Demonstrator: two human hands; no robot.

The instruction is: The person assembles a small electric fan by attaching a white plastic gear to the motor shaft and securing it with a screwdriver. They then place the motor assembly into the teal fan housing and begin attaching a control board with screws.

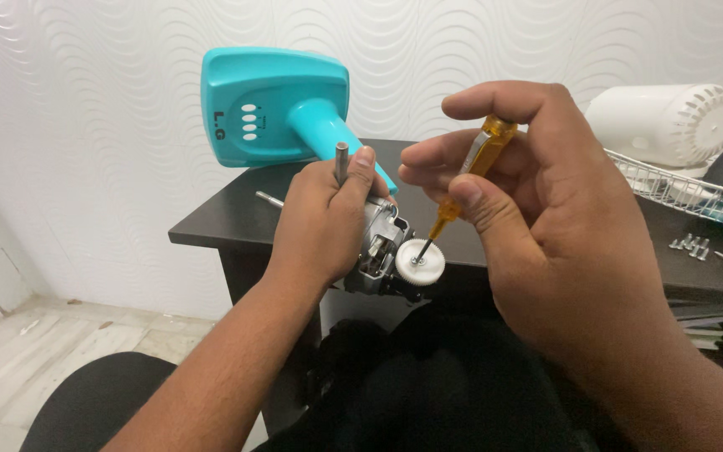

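Left hand (328, 222) clamped around small grey metal motor (381, 251), over lap. Right hand (512, 176) pinching amber-handled screwdriver (477, 163), tip in white plastic gear (419, 262); best kept upright, pressed straight. Beyond, on black counter (228, 209): teal plastic fan base (274, 105), loose screws (696, 246).

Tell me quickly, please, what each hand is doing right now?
Left hand: closed around the metal fan motor, white gear facing out.
Right hand: closed on the amber-handled screwdriver, tip at the gear's centre.
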